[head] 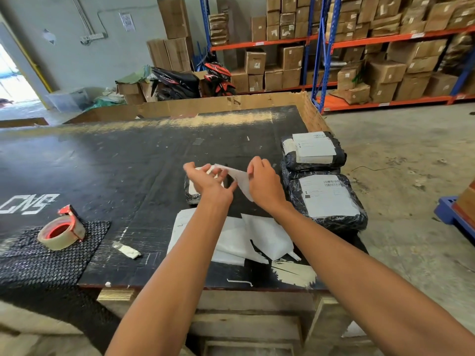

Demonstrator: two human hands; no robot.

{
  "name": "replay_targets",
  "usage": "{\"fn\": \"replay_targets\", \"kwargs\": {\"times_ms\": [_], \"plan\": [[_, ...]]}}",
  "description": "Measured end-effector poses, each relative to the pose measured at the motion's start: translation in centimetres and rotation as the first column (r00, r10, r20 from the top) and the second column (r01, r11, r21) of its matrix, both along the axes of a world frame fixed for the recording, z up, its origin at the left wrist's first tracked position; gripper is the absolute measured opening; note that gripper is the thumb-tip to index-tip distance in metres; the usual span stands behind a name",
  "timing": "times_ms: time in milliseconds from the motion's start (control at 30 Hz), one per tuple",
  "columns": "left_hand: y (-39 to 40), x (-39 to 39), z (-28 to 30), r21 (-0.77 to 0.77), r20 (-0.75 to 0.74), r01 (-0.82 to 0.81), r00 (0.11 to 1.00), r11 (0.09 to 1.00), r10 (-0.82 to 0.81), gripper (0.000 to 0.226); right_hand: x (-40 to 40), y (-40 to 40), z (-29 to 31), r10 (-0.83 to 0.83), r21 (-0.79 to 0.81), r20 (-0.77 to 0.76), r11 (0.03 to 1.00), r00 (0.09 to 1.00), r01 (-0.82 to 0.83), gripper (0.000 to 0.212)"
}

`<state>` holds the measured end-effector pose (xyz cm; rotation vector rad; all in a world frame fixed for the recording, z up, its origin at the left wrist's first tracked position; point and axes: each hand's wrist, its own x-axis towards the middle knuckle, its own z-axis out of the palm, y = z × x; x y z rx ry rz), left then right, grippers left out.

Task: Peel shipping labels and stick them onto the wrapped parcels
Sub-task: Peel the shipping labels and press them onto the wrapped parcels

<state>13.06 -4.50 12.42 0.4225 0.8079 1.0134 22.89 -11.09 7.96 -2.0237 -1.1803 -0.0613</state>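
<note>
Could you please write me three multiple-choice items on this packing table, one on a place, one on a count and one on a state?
1. Where does the tape dispenser sit?
A. On the black mesh mat at the table's left
B. On top of the parcels
C. On the floor

2. How many labelled wrapped parcels lie at the table's right edge with their labels in view?
A. None
B. Two
C. Five

3. What is happening to the label sheet?
A. It lies flat on the table
B. It is held between both hands above the table
C. It is stuck on the dispenser

Answers: 1 A, the red roll rests on the mesh. 2 B, a white label shows on each of two black bundles. 3 B, the left hand and right hand grip it with their fingers.
</note>
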Motion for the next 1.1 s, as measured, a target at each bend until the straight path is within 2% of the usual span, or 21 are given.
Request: {"fn": "replay_targets", "kwargs": {"times_ms": [67, 133, 200, 267, 333, 467, 567, 633, 733, 833, 967, 1067, 1100], "plan": [[0.5, -0.3, -0.3, 0.074, -0.127, 0.008, 0.992, 0.997, 0.001, 0.046, 1.0, -0.2, 0.2, 0.019, 0.003, -0.282, 1.000, 0.959, -0.019, 0.006], [0.8, -0.6, -1.0, 0.116, -0.308, 0.174, 0.942, 0.978, -0.131, 0.040, 1.5, -0.5, 0.5, 0.069, 0.018, -0.553, 0.997, 0.830, -0.070, 0.006], [0.7, -0.8, -2.4, 0.107, -0.459, 0.331, 0.853, 0.938, -0.249, 0.034, 1.8, -0.7, 0.7, 0.117, 0.064, -0.717, 0.993, 0.687, -0.102, 0.014], [0.7, -0.9, -3.9, 0.155, -0.522, 0.337, 0.826, 0.929, -0.213, 0.020, 1.9, -0.7, 0.4, 0.148, 0.096, -0.784, 0.988, 0.603, -0.118, 0.016], [0.5, -1.0, -4.9, 0.242, -0.525, 0.299, 0.841, 0.923, -0.134, 0.014, 2.0, -0.5, -0.4, 0.146, 0.097, -0.794, 0.989, 0.590, -0.115, 0.013], [0.7, -1.8, -6.5, 0.303, -0.567, 0.223, 0.824, 0.927, -0.012, 0.008, 1.5, 0.3, -2.4, 0.065, 0.065, -0.729, 0.998, 0.682, -0.024, 0.006], [2.2, -2.3, -7.4, 0.328, -0.645, 0.201, 0.761, 0.923, 0.063, 0.006, 0.7, 1.5, -3.3, -0.015, 0.056, -0.663, 0.996, 0.748, 0.069, 0.008], [3.7, -2.6, -7.4, 0.344, -0.674, 0.219, 0.735, 0.913, 0.078, 0.005, 0.4, 2.7, -3.5, -0.034, 0.055, -0.651, 0.994, 0.758, 0.091, 0.010], [6.8, -3.1, -6.9, 0.366, -0.708, 0.269, 0.702, 0.891, 0.079, 0.008, 0.5, 5.2, -3.7, -0.025, 0.030, -0.662, 0.998, 0.749, 0.060, 0.014], [10.1, -3.3, -7.0, 0.366, -0.782, 0.314, 0.614, 0.876, 0.107, 0.007, 0.6, 7.5, -3.6, 0.000, 0.022, -0.655, 1.000, 0.756, 0.019, 0.017], [14.3, -3.1, -6.4, 0.376, -0.833, 0.344, 0.533, 0.861, 0.150, 0.018, 0.8, 11.9, -3.6, -0.038, 0.008, -0.623, 0.998, 0.781, 0.056, 0.018], [16.8, -3.0, -6.7, 0.372, -0.851, 0.349, 0.499, 0.860, 0.166, 0.009, 1.3, 14.5, -4.1, -0.092, -0.046, -0.666, 0.996, 0.740, 0.083, 0.052], [17.5, -3.0, -6.9, 0.364, -0.856, 0.357, 0.492, 0.860, 0.159, 0.011, 1.4, 15.3, -4.4, -0.107, -0.067, -0.661, 0.994, 0.743, 0.083, 0.056]]}}
